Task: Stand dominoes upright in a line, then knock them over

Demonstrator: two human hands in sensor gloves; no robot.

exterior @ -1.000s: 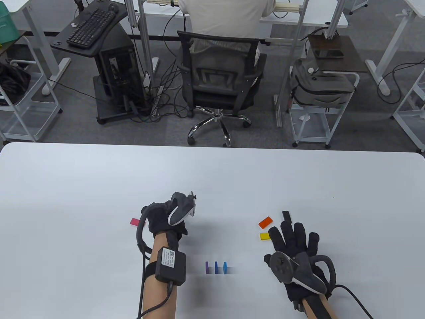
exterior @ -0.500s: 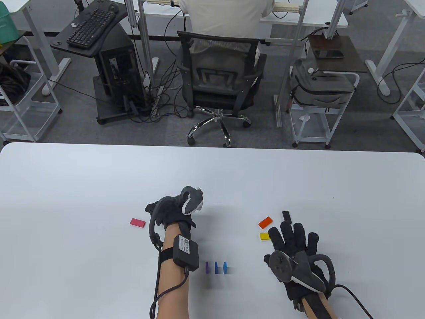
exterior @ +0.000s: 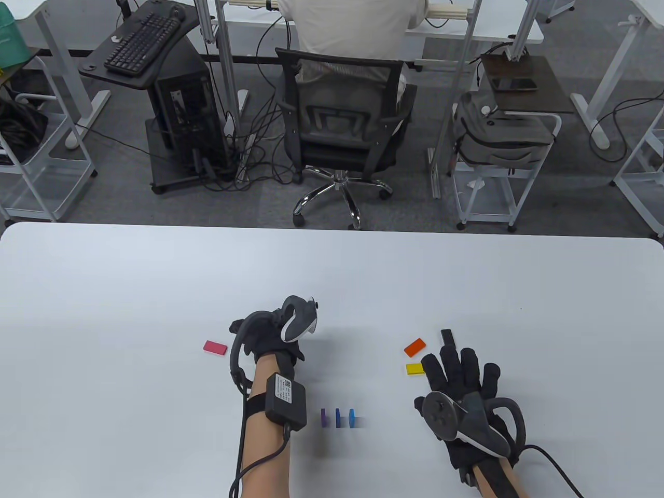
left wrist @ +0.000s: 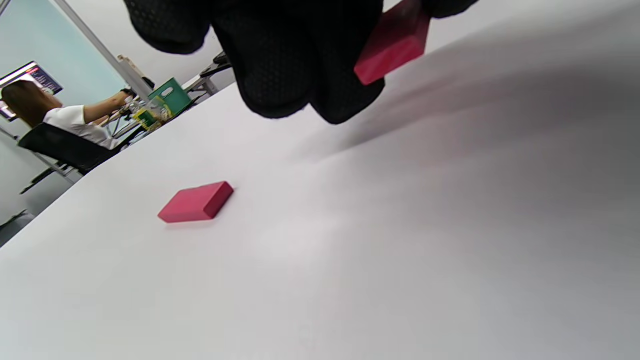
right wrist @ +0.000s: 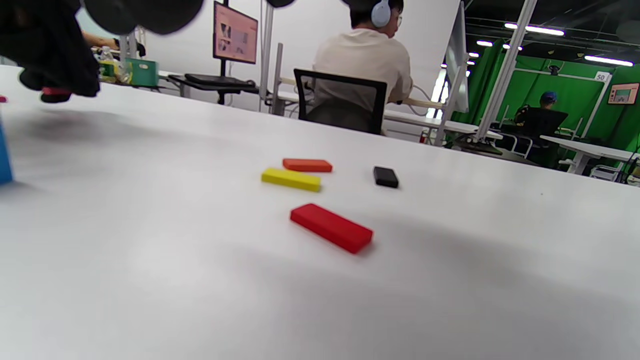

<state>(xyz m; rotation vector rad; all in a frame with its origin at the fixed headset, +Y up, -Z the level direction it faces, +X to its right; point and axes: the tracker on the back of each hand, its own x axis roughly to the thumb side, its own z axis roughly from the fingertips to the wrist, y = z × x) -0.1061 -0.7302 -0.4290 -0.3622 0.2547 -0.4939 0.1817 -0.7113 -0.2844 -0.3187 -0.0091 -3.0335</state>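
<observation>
Beyond the fingers of both hands, the white table [exterior: 155, 290] ran wide and bare up to its far edge, and more open surface lay between the two hands, broken only by three dominoes standing upright in a short row: purple [exterior: 323, 418], blue [exterior: 338, 417] and light blue [exterior: 352, 417]. They stood well apart from either hand, nearer the person than both sets of fingertips.

The left hand [exterior: 267, 337] hung raised over the table with its fingers curled downward, pinching a pink-red domino [left wrist: 395, 42] that jutted out tilted from under the glove in the left wrist view. Just left of those fingers a second pink domino [exterior: 215, 347] lay flat.

The right hand [exterior: 461, 381] lay palm down with its fingers spread straight and holding nothing. An orange domino [exterior: 415, 347] and a yellow domino [exterior: 414, 369] lay flat just left of its fingertips, and a black domino [exterior: 447, 337] lay just past them. The right wrist view showed a red domino [right wrist: 331, 227] lying flat under that hand.

All the pieces were smooth, matte rectangular blocks with crisp edges; the gloves were black mesh fabric, each carrying a grey tracker [exterior: 298, 324] on the back.
</observation>
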